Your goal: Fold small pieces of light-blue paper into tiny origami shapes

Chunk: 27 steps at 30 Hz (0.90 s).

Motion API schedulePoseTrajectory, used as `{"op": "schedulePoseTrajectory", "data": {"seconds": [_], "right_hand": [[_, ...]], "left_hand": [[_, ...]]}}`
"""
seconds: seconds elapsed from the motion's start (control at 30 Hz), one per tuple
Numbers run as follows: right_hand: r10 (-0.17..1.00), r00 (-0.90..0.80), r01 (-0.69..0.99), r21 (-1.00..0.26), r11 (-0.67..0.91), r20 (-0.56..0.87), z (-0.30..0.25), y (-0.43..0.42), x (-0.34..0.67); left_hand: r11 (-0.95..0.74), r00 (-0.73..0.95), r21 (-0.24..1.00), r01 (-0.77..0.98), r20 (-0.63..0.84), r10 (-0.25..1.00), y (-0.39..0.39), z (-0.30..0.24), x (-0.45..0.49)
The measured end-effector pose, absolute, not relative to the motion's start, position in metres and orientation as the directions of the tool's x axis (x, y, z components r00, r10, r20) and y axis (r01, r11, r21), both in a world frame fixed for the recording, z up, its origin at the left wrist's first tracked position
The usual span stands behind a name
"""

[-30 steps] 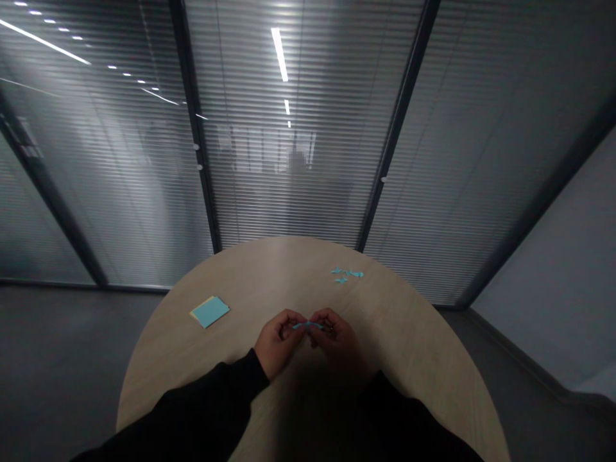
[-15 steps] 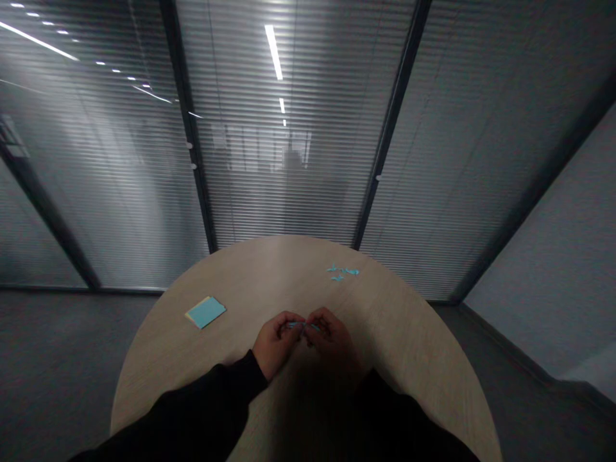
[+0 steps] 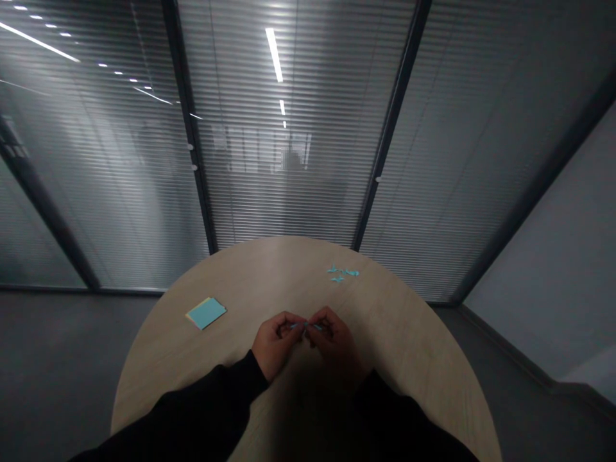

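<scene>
Both my hands meet over the middle of a round wooden table. My left hand and my right hand each pinch one end of a small folded blue paper piece, held just above the tabletop. Fingers of both hands are curled closed around it. Black sleeves cover both my forearms.
A small stack of blue and yellow paper sheets lies on the table to the left. Several small folded blue paper shapes lie near the far edge. Glass walls with blinds and dark frames stand behind the table; grey floor surrounds it.
My hands have stayed together on the blue paper piece, with the fingers shifting slightly and the paper showing shorter between them. The view shifted a little.
</scene>
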State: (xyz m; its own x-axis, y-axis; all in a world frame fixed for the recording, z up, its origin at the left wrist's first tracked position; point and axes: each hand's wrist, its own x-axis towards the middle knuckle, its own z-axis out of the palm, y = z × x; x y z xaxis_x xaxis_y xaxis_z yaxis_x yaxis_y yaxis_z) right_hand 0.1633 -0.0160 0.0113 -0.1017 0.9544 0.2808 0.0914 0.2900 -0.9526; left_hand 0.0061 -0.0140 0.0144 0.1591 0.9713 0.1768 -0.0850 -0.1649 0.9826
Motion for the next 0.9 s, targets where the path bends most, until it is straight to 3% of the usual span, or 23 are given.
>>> {"op": "schedulePoseTrajectory", "data": {"seconds": [0.37, 0.63, 0.8, 0.9], "right_hand": [[0.959, -0.114, 0.013, -0.965, 0.262, 0.258, 0.012, -0.016, 0.163], [0.893, -0.256, 0.274, -0.858, 0.433, 0.369, 0.025, -0.019, 0.174], [0.901, -0.186, 0.156, -0.894, 0.420, 0.391, 0.020, -0.016, 0.178], [0.899, -0.184, 0.191, -0.883, 0.429, 0.397, 0.021, -0.015, 0.178]], "left_hand": [[-0.110, 0.213, 0.978, -0.177, 0.147, 0.966, -0.011, 0.012, 0.005], [0.206, 0.352, 0.901, -0.383, -0.065, 0.934, -0.006, 0.003, 0.004], [0.186, 0.345, 0.913, -0.363, -0.054, 0.937, -0.006, 0.006, 0.004], [0.131, 0.331, 0.948, -0.290, -0.029, 0.943, -0.007, 0.008, 0.004]]}}
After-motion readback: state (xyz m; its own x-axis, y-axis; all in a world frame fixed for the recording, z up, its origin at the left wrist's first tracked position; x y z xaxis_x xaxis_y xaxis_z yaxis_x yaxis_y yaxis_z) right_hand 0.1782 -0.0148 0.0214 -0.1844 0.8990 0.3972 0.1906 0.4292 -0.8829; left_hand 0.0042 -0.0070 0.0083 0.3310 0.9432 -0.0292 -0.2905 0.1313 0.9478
